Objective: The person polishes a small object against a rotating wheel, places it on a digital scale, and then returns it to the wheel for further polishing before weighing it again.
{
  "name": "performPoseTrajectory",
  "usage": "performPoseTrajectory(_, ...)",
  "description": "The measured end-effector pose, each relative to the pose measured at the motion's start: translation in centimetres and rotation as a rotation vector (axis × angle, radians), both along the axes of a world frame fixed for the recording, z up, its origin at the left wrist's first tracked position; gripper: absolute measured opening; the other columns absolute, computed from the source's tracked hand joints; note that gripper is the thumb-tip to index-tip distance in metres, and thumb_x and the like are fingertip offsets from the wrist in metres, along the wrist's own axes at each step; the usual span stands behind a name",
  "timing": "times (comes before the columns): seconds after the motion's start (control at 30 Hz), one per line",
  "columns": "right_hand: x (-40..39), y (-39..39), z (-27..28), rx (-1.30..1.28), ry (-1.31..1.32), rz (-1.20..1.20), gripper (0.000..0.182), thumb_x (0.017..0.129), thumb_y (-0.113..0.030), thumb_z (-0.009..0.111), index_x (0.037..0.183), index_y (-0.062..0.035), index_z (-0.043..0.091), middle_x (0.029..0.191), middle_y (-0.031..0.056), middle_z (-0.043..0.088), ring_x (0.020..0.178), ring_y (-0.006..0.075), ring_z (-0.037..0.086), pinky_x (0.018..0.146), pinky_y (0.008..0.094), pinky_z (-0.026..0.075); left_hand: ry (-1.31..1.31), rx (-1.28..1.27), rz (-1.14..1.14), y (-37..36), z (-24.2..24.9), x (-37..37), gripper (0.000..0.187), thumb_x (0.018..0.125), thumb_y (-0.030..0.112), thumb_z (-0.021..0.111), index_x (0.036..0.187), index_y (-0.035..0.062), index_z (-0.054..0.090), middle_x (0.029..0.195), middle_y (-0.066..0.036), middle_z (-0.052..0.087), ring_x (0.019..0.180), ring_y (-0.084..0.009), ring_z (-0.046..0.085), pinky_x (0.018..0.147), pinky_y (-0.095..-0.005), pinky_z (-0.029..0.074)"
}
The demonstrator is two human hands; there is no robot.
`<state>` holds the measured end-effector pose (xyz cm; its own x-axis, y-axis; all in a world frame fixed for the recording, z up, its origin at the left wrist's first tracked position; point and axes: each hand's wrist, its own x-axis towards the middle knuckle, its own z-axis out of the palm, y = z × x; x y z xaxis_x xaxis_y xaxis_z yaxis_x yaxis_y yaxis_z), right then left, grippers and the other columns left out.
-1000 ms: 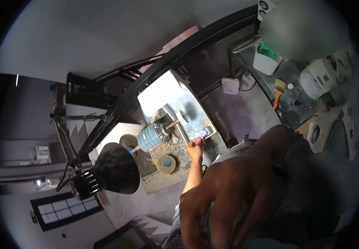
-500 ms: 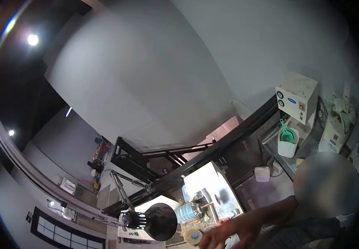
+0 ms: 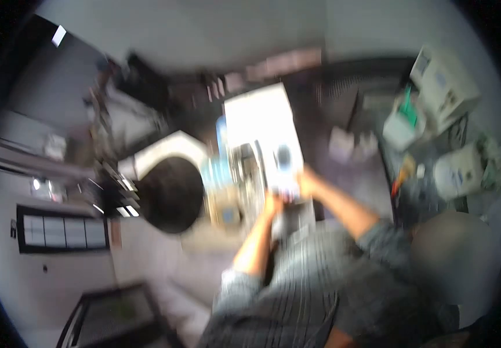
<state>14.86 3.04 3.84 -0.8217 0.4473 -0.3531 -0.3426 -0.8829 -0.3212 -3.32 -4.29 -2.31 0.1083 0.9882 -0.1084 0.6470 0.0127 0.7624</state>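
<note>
Both my hands reach to the near edge of a brightly lit white box with a dark round opening in its side. My left hand is at its lower left corner, beside a grey metal piece of equipment. My right hand is at its lower right corner, seemingly touching it. A small dark shape shows between the hands, too smeared to name. Motion blur hides the fingers of both hands. Left of the metal piece are a clear bluish container and a tape roll.
A black lamp head on a jointed arm hangs at the left of the bench. On the right-hand table are a white tub with a green scoop and white machines. A blurred round patch covers the lower right.
The view has swung downward and right, so the bench now lies mid-frame. Both forearms show at the white box, where earlier a hand reached low near the tape roll.
</note>
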Motion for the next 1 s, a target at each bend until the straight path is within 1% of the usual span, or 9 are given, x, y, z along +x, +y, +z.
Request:
performPoseTrajectory(0.03,-0.6,0.0,-5.6,-0.011,0.095,0.062,0.014,0.08,-0.007,0.057,0.089,0.0028,0.061,0.077,0.0174,0.063,0.064,0.028,0.063,0.058,0.0439,0.053,0.011,-0.254,0.097,-0.2,4.1,1.4,0.019,0.084,0.013,0.055,0.074,0.0001,0.063,0.07,-0.013,0.066,0.063,-0.0204,0.062,0.061,-0.0344,0.048)
performPoseTrajectory(0.1,-0.9,-3.0,-6.2,0.687,-0.52,-0.208,0.016,0.085,-0.009,0.049,0.071,-0.0025,0.055,0.066,0.0083,0.061,0.054,0.0157,0.059,0.045,0.0297,0.048,-0.119,-0.381,0.17,-2.1,3.1,1.3,0.021,0.085,0.016,0.056,0.073,-0.0004,0.062,0.067,-0.011,0.064,0.06,-0.0183,0.059,0.057,-0.033,0.046)
performPoseTrajectory(0.17,-1.1,-3.0,-7.9,0.487,-0.375,-0.363,0.017,0.078,0.009,0.052,0.071,-0.0062,0.054,0.059,0.0051,0.054,0.045,0.0137,0.053,0.037,0.0283,0.043,-0.127,-0.22,0.048,0.5,2.4,1.8,0.02,0.088,0.015,0.055,0.08,-0.0016,0.061,0.066,-0.009,0.062,0.06,-0.0145,0.055,0.056,-0.0306,0.045)
performPoseTrajectory(0.2,0.3,-4.0,0.8,0.794,-0.89,-0.191,0.017,0.081,0.007,0.048,0.074,-0.0068,0.054,0.061,0.0057,0.055,0.046,0.0133,0.052,0.037,0.0276,0.043,-0.428,-0.156,0.188,0.7,3.5,3.3,0.018,0.089,0.014,0.054,0.083,-0.0016,0.06,0.068,-0.008,0.061,0.062,-0.0137,0.054,0.059,-0.0298,0.045)
performPoseTrajectory(0.27,-0.5,-3.4,-1.8,0.357,-0.744,-0.123,0.018,0.081,0.01,0.045,0.078,-0.0068,0.053,0.061,0.0052,0.054,0.047,0.0119,0.051,0.037,0.0282,0.043,-0.357,-0.406,0.188,-0.2,2.4,2.3,0.015,0.089,0.012,0.054,0.082,-0.0012,0.059,0.07,-0.006,0.061,0.063,-0.0128,0.054,0.062,-0.0287,0.045)
performPoseTrajectory(0.43,-0.4,-3.7,-5.0,0.547,-0.541,-0.003,0.016,0.077,0.011,0.051,0.083,-0.003,0.05,0.065,0.0102,0.057,0.052,0.0182,0.057,0.042,0.029,0.046,-0.65,-0.379,0.392,-2.5,4.0,2.1,0.014,0.089,0.009,0.053,0.08,-0.0008,0.058,0.071,-0.009,0.063,0.064,-0.0153,0.058,0.064,-0.0302,0.049)
performPoseTrajectory(0.5,0.6,-2.8,-2.9,0.275,-0.264,-0.016,0.004,0.083,0.001,0.053,0.087,-0.0002,0.054,0.076,0.0177,0.064,0.069,0.0267,0.067,0.055,0.0336,0.056,-0.624,-0.304,0.484,-2.4,5.4,2.5,0.012,0.088,0.008,0.055,0.082,-0.001,0.058,0.074,-0.008,0.062,0.064,-0.0157,0.059,0.063,-0.0307,0.05)
performPoseTrajectory(0.6,-0.4,-2.9,0.6,0.419,-0.627,-0.049,0.01,0.086,-0.001,0.052,0.094,0.0042,0.055,0.079,0.0152,0.065,0.071,0.0248,0.067,0.058,0.0317,0.056,-0.85,-0.321,0.544,-2.2,6.0,2.4,0.013,0.088,0.011,0.057,0.09,-0.0017,0.055,0.077,-0.008,0.062,0.063,-0.0159,0.059,0.06,-0.0292,0.051)
performPoseTrajectory(1.0,0.9,-1.9,1.6,0.504,-0.668,-0.038,0.015,0.084,-0.01,0.062,0.087,0.0045,0.059,0.073,0.0135,0.063,0.06,0.018,0.064,0.054,0.0297,0.055,-1.053,-0.221,0.566,-2.0,6.7,3.7,0.012,0.089,0.01,0.054,0.092,-0.0017,0.054,0.077,-0.008,0.06,0.064,-0.0178,0.06,0.061,-0.03,0.051)
